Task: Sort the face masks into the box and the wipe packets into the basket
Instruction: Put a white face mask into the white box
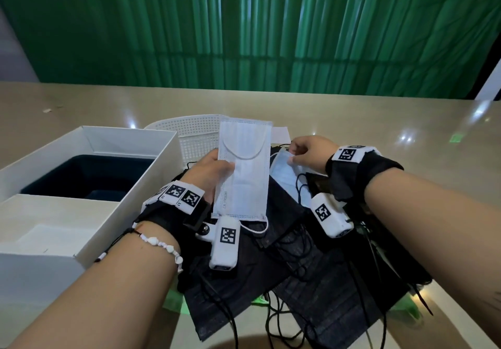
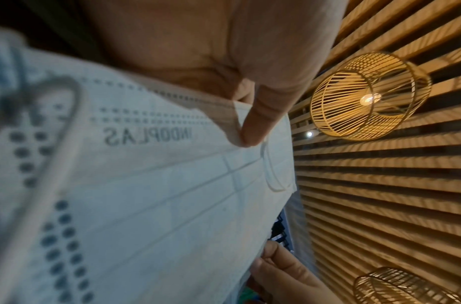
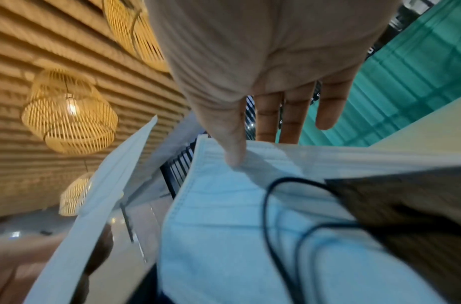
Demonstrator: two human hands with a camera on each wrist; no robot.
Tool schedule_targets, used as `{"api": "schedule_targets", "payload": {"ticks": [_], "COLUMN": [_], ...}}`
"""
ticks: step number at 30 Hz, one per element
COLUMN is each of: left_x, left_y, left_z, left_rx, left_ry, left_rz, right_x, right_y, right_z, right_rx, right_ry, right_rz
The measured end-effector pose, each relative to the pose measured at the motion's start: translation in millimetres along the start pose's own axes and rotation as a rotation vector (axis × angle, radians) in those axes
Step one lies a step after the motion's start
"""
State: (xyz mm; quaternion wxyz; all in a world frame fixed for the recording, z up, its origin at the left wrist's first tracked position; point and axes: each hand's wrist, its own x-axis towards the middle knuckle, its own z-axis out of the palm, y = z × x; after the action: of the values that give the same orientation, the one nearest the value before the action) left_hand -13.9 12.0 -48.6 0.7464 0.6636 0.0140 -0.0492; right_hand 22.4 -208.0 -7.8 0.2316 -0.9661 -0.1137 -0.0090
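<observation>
Two hands, two masks

The left hand point(image 1: 214, 169) grips a white pleated paper mask point(image 1: 244, 167) beside the white cardboard box point(image 1: 151, 164); the right hand point(image 1: 311, 153) pinches a pale blue mask point(image 1: 284, 175) near the white plastic mesh basket point(image 1: 195, 134).

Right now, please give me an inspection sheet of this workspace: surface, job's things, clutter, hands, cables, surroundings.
Surface: beige glossy table, with light reflections.
Job's things: white mask held upright; light blue mask on a pile of black masks; white box at the left, dark inside; white mesh basket behind the white mask. Wipe packets: nothing seen.
Clutter: small scrap far left on the table.
Hands: left hand holds the white mask; right hand pinches the light blue mask's edge.
Cables: black cords by the near table edge.
Surroundings: green curtain; wicker lamps and wooden slats above.
</observation>
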Motion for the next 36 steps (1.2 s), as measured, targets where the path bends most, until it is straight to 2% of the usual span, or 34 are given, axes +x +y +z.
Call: {"api": "schedule_targets", "payload": {"ticks": [6, 9, 11, 15, 21, 27, 31, 36], "left_x": [2, -2, -3, -4, -7, -4, 1, 4], "left_y": [31, 46, 52, 54, 48, 41, 37, 36], "left_z": [10, 20, 28, 41, 49, 51, 52, 51], "left_rx": [-0.118, -0.162, -0.187, -0.210, -0.290, -0.208, -0.147, -0.116], "left_ry": [-0.027, -0.084, -0.124, -0.161, -0.167, -0.186, -0.123, -0.036], "left_rz": [0.156, 0.206, 0.209, 0.149, 0.110, 0.103, 0.127, 0.161], "right_x": [0, -2, -5, -18, -29, -29, -24, -23], "right_y": [-9, -15, -21, -33, -32, -28, -24, -22], "right_z": [-48, -68, -77, -75, -64, -46, -32, -29], "right_rx": [0.210, 0.310, 0.389, 0.739, 0.944, 1.000, 0.989, 0.811], "right_ry": [0.305, 0.361, 0.316, 0.136, -0.018, -0.030, -0.025, -0.031], "right_rz": [-0.031, 0.000, 0.042, 0.044, -0.027, -0.009, 0.055, 0.058]}}
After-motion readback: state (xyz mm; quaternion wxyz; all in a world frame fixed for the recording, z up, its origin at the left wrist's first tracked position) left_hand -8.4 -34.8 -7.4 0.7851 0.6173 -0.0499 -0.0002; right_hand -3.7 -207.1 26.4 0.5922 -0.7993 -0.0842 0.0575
